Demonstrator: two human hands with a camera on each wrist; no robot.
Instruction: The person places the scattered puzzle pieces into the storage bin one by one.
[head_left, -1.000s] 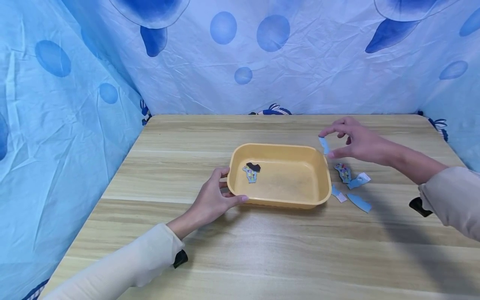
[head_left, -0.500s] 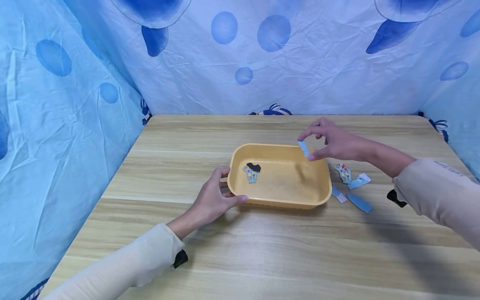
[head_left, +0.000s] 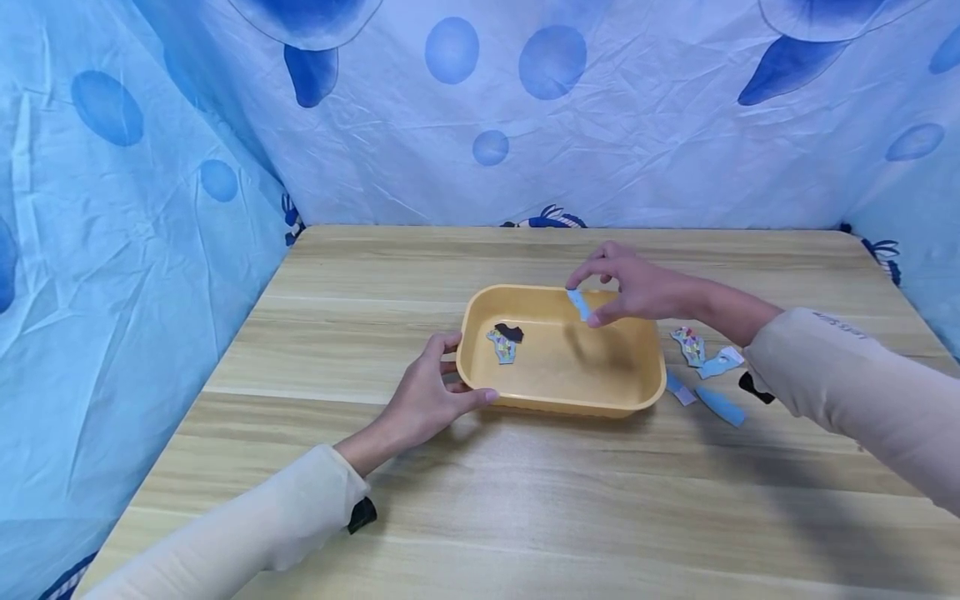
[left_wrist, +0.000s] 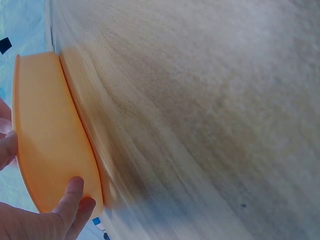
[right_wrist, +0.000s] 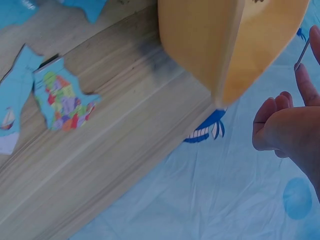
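Observation:
My left hand (head_left: 426, 390) grips the left end of a yellow plastic basin (head_left: 570, 406), thumb on the front rim and fingers around the side. Over the basin's back right part, my right hand (head_left: 637, 285) pinches a small light-blue puzzle piece (head_left: 578, 305) between thumb and finger. In the right wrist view that piece shows only as a thin edge. Inside the basin, towards its left, lie a colourful piece (head_left: 502, 348) and a dark piece (head_left: 510, 332) that touch or overlap. The left wrist view has the basin's outer wall (left_wrist: 50, 125) with my fingers against it.
Right of the basin, several flat pieces lie on the wooden table (head_left: 525, 500): a multicoloured one (head_left: 689, 347), a blue-and-white one (head_left: 721, 361), a plain blue one (head_left: 722, 406) and one beside the basin (head_left: 680, 389). A blue patterned cloth (head_left: 390, 150) hangs behind the table.
My right hand has moved left with the light-blue puzzle piece, from the basin's right rim to above its inside. The left hand and the basin have stayed put.

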